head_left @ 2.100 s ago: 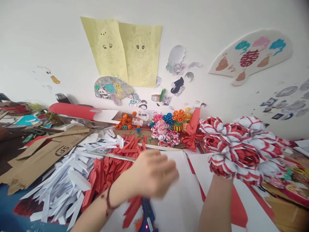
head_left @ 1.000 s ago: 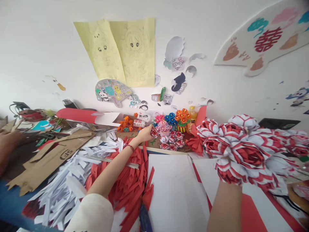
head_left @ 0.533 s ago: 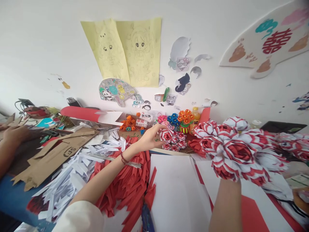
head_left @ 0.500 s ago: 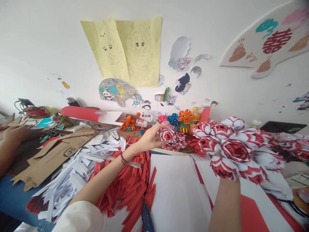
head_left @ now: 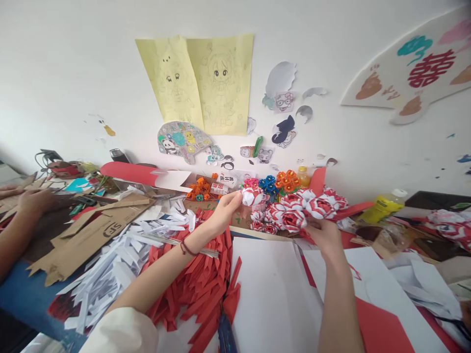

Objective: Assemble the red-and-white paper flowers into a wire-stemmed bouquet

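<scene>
Paper flower (head_left: 253, 197) in left hand (head_left: 225, 212), pinch narrow.

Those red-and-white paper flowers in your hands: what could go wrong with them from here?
The left hand has its fingers on a single flower, so too firm a squeeze might crease its petals. The bunch in the right hand sits close to the small flowers and could knock them. The left forearm passes over loose red strips, which it might scatter.
</scene>
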Available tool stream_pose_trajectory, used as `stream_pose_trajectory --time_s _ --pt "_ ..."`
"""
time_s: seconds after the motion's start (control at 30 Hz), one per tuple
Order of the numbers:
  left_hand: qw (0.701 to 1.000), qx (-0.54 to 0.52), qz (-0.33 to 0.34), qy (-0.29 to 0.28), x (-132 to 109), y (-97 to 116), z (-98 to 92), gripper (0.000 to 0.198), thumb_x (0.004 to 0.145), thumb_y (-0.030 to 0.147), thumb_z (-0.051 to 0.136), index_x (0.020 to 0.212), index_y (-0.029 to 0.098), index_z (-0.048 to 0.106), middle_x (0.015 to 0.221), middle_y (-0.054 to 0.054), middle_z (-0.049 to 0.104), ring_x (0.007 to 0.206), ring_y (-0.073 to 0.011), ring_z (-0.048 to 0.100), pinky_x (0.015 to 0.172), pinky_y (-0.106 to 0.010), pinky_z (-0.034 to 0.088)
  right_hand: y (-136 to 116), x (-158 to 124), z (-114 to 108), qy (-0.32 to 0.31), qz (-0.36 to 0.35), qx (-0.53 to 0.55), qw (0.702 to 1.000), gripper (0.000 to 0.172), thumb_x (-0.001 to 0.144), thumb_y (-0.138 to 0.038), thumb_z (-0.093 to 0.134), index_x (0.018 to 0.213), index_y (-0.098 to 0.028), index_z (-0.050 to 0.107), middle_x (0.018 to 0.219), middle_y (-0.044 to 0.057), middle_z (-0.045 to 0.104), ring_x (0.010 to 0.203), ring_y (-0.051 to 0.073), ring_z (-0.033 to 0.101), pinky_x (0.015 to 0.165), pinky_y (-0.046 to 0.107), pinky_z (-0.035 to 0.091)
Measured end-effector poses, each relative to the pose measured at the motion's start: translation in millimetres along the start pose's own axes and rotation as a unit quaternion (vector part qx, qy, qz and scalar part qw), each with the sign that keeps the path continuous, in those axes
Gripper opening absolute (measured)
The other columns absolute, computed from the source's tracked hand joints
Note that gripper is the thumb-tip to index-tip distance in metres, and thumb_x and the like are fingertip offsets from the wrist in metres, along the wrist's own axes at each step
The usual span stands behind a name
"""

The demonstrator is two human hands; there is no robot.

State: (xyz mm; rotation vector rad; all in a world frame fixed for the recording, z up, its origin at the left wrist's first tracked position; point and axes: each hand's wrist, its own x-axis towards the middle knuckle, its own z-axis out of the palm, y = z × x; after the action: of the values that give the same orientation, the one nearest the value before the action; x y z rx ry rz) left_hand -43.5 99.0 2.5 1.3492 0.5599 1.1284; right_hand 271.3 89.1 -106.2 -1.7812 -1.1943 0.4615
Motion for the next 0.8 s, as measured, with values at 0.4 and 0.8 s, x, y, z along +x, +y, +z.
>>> stream_pose_trajectory --time_s 0.4,0.8 --pt "0.994 -0.073 -0.079 0.037 -22 23 3.3 0.065 0.085 0.077 0.051 0.1 0.015 0.064 0.066 0.0 0.057 0.05 -0.0081 0.048 0.05 -0.02 0.04 -1 -7 61 -0.074 0.047 0.097 0.991 0.04 0.055 -0.044 0.072 0.082 -0.015 0.072 0.067 0.008 0.071 0.063 0.025 0.067 0.059 0.03 0.045" --pt "0.969 -0.036 -0.089 0.226 -15 -6 -32.5 0.046 0.07 0.042 0.087 0.093 0.018 0.056 0.084 0.003 0.056 0.063 -0.0064 0.059 0.049 -0.017 0.04 -14 -4 19 0.038 0.007 0.168 0.985 0.038 0.066 -0.046 0.075 0.074 -0.009 0.071 0.061 0.012 0.067 0.055 0.02 0.06 0.05 0.028 0.043"
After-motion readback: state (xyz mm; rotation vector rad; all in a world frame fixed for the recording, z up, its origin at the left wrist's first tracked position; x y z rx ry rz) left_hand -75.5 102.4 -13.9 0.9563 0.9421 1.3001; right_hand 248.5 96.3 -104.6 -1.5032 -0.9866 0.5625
